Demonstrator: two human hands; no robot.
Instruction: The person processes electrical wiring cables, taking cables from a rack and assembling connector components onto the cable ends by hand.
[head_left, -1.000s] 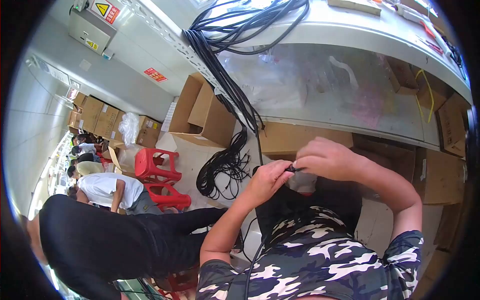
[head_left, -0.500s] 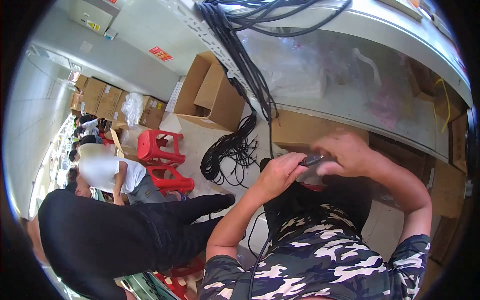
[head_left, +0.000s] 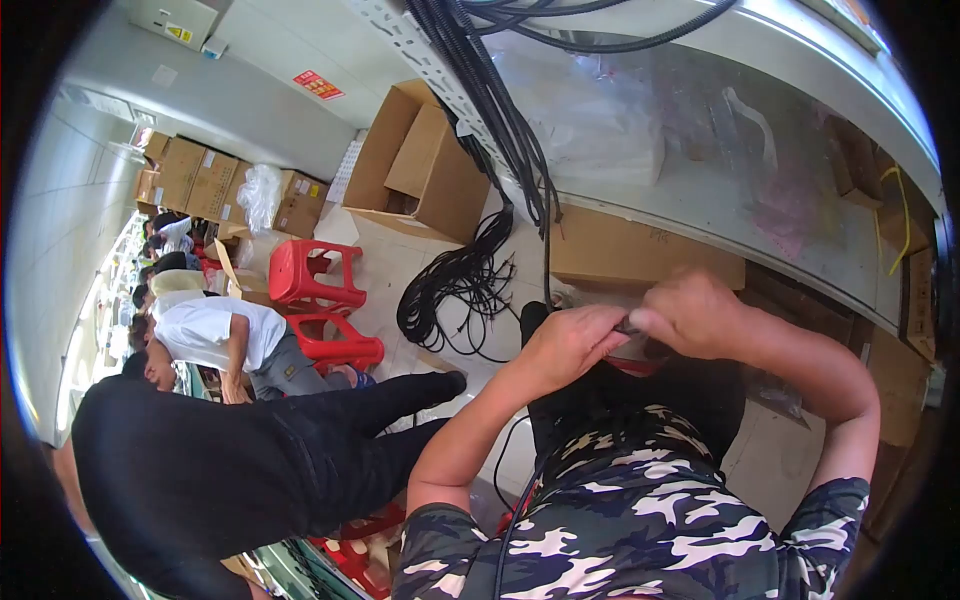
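My left hand (head_left: 575, 347) is closed round the end of a black cable (head_left: 547, 265), in front of my lap. The cable's dark plug end (head_left: 627, 325) pokes out between thumb and fingers, mostly covered. Against it, my right hand (head_left: 690, 313) is pinched on the plug, its fingers slightly blurred. Above the left hand the cable rises toward the bench edge, and another length of black cable (head_left: 503, 535) runs down over my camouflage shirt.
Black cables (head_left: 480, 90) hang over the metal bench rail (head_left: 425, 60), trailing into a tangled heap (head_left: 450, 290) on the floor. An open carton (head_left: 440, 190) and red stools (head_left: 300, 275) stand left. A person in black (head_left: 220, 460) is close by on my left.
My right hand, whose thumb and fingers were spread around the plug, has closed in on it and met my left hand. The plug is now mostly hidden. The view has shifted slightly.
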